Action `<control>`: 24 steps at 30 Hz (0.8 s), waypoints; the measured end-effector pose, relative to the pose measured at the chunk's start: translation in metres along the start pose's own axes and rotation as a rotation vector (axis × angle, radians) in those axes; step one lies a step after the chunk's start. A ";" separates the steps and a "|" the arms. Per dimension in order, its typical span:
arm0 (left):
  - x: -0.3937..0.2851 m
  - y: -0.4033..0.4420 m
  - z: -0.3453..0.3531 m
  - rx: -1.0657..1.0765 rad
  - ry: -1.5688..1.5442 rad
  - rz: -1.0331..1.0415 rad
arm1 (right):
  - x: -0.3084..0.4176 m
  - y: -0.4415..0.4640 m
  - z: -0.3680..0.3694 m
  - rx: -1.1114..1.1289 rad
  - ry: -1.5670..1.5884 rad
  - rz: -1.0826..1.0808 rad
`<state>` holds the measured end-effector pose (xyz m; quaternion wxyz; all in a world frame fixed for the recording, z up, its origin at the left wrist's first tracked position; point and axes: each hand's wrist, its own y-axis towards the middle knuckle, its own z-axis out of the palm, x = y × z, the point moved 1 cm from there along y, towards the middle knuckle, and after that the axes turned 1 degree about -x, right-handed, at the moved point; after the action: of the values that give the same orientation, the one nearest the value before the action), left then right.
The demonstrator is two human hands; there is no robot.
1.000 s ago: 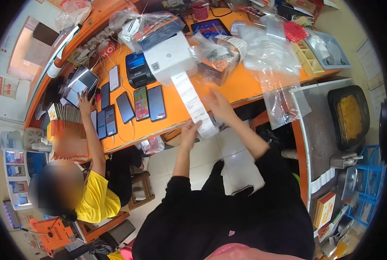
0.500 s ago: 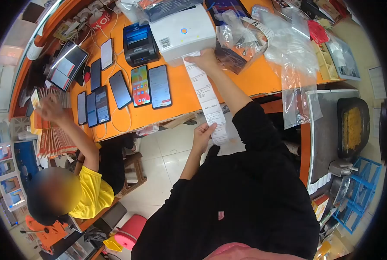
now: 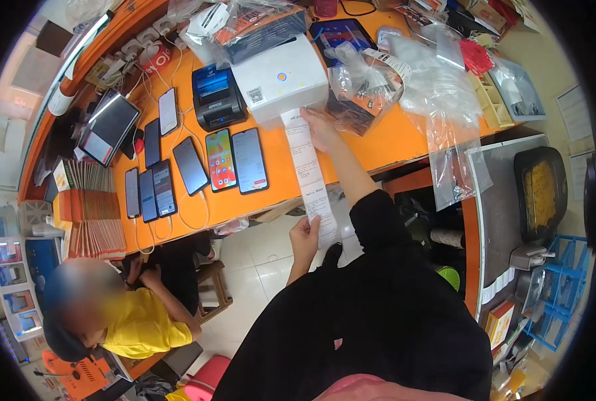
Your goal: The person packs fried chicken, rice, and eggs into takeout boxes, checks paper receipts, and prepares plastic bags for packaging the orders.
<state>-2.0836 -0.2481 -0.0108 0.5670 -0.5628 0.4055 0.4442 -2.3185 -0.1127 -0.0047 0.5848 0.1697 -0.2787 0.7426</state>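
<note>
A long printed paper receipt (image 3: 304, 164) hangs down in front of the white label printer (image 3: 279, 77) and past the table's front edge. Pinched near its lower end, the strip is in my left hand (image 3: 303, 237), thumb on the printed side. My right hand (image 3: 323, 130) grips the strip's right edge near the top, close below the printer; some of its fingers are hidden behind the paper. Just left of the strip lie a phone with a white screen (image 3: 248, 160) and a phone with a colourful home screen (image 3: 220, 157).
Several more phones (image 3: 191, 165) with cables, a black receipt printer (image 3: 218, 97) and a tablet (image 3: 109, 127) are on the orange table (image 3: 271, 180). Clear plastic bags (image 3: 438, 80) lie at right. A co-worker in a yellow shirt (image 3: 144, 327) sits at left by stacked booklets (image 3: 91, 214).
The co-worker's arm has come down from the stacked booklets toward their lap. My hands keep hold of the receipt, with my right hand slightly lower along it. The view has shifted a little.
</note>
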 end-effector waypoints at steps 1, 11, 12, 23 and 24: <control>0.004 0.002 -0.004 -0.005 0.059 0.018 | -0.007 0.001 -0.003 -0.014 -0.019 0.001; 0.009 -0.035 -0.049 0.300 0.368 0.034 | -0.063 -0.053 -0.020 -0.245 -0.725 -0.348; -0.008 -0.048 -0.041 0.390 0.343 -0.016 | -0.059 -0.076 -0.015 -0.288 -0.772 -0.375; -0.009 -0.097 0.127 1.187 0.286 -0.172 | 0.005 -0.465 -0.057 -0.634 -0.922 -0.390; -0.020 -0.113 0.157 1.313 0.407 -0.236 | 0.003 -0.491 -0.050 -0.721 -0.886 -0.415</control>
<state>-1.9870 -0.0893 0.0459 0.7471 -0.2160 0.6245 -0.0721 -1.8428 -0.0004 0.0633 0.5664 0.3046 -0.6908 0.3305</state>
